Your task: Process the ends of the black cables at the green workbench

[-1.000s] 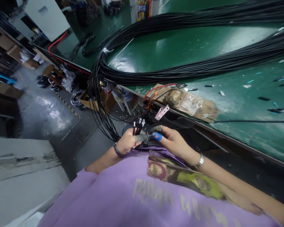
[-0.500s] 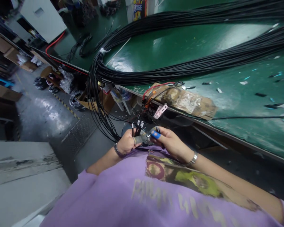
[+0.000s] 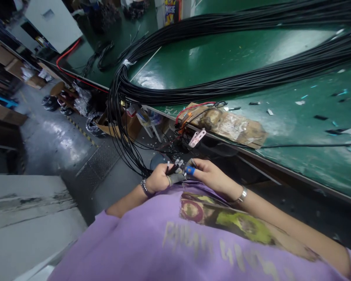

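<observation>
From where I stand, the black cables [image 3: 172,169] are bunched low in front of the person's purple shirt [image 3: 128,238], their pale tips [image 3: 179,162] poking up from the left hand [image 3: 158,178], whose fingers are curled closed around them. The right hand [image 3: 215,175] meets it just beside the tips, thumb and forefinger drawn close together (a blue wrap [image 3: 190,170] covers that thumb); whether they pinch anything I cannot tell. Each strand looks thin, light and springy, with a smooth skin that may slide a little, so a grip just behind the tips should steady it best; the big loop [image 3: 193,93] lying on the green desk [image 3: 175,72] would surely be heavy and floppy. Loose strands hang over the desk's near edge, down toward the left hand. The desk top is glossy, strewn on the right with scraps [image 3: 270,112], and a taped piece of cardboard [image 3: 248,134] lies along its near edge. Away to the left, a shiny grey floor [image 3: 49,121] runs past cardboard boxes [image 3: 14,67] and a round wooden stool [image 3: 57,89].
</observation>
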The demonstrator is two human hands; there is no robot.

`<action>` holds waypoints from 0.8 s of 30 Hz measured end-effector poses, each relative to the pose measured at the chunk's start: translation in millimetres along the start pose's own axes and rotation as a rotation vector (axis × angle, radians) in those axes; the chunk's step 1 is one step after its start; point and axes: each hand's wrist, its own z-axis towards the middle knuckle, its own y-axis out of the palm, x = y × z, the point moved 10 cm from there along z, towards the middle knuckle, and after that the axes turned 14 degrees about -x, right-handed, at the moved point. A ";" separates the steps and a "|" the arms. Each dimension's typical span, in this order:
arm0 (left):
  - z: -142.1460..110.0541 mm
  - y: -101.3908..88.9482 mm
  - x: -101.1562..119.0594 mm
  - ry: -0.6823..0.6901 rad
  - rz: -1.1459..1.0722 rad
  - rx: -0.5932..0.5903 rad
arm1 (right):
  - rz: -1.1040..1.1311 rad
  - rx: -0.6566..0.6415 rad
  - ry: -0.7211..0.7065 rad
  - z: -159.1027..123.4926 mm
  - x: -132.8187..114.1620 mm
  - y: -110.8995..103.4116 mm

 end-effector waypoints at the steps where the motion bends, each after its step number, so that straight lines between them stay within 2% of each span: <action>1: -0.9 -2.3 -1.4 -0.013 -0.021 0.021 | 0.091 -0.002 0.020 0.8 4.8 0.8; 4: -3.6 -9.7 -5.4 -0.041 -0.064 0.098 | 0.244 0.081 0.014 -1.6 9.9 -4.4; 7: -3.3 -10.4 -6.8 -0.036 -0.089 0.113 | 0.298 0.125 -0.032 -3.2 8.5 -7.2; 16: 1.4 -10.9 -22.2 -0.140 -0.177 0.099 | 0.299 0.143 -0.072 0.8 10.5 -8.1; 24: 3.7 -7.5 -24.3 -0.138 -0.233 0.057 | 0.367 0.109 -0.077 3.0 13.5 -5.7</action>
